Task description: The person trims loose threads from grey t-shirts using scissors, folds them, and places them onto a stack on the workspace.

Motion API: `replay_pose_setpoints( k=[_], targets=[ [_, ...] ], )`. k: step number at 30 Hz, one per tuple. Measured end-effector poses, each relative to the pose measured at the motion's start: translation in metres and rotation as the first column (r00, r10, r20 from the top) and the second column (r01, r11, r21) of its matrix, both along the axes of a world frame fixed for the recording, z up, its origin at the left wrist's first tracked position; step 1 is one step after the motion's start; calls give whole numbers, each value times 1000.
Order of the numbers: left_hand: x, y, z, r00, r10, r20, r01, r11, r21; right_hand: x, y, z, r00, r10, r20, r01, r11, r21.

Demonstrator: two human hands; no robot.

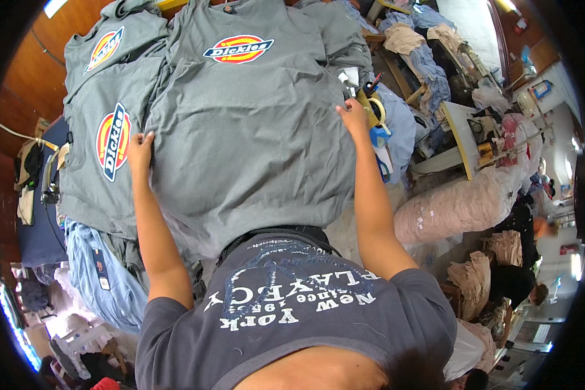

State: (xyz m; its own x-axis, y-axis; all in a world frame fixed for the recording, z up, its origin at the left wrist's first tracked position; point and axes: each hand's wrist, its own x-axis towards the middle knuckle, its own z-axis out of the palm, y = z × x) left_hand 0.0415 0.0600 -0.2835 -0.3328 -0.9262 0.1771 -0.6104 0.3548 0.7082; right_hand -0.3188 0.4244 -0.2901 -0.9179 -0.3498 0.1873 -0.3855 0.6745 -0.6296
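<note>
A grey T-shirt with a red, yellow and blue chest print lies spread face up before me, its hem hanging toward my waist. My left hand is closed on its left side edge. At the opposite side edge, my right hand pinches the fabric between thumb and fingers. The cloth between both hands has loose wrinkles. More grey shirts with the same print lie to the left, touching the one I hold.
Right of my right hand are a tape roll and pens in a holder. Light blue garments with a dark tag hang at lower left. A large plastic-wrapped pink roll lies at right, near piled garments and a person.
</note>
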Motion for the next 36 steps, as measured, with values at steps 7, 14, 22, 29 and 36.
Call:
replay_pose_setpoints(
  k=[7,14,22,29,36],
  targets=[
    [34,19,72,623,-39,-782,62,998,-1,18,29,64,980,174,97,-19,567,-824],
    [62,103,194,134,-323,-937,-365,863,-350,90,68,166,899,-306,-315,-338,-23,-941],
    [-113,228,227,16,-530,-848,98,845,-526,136,-36,233,742,-64,-667,-656,132,-743],
    [-160,235,222,-16,-612,-791,393,723,-568,151,-31,250,698,425,-576,-712,492,-500],
    [-161,236,254,127,-771,-624,175,637,-751,159,63,221,661,590,-464,-704,702,-110]
  ],
)
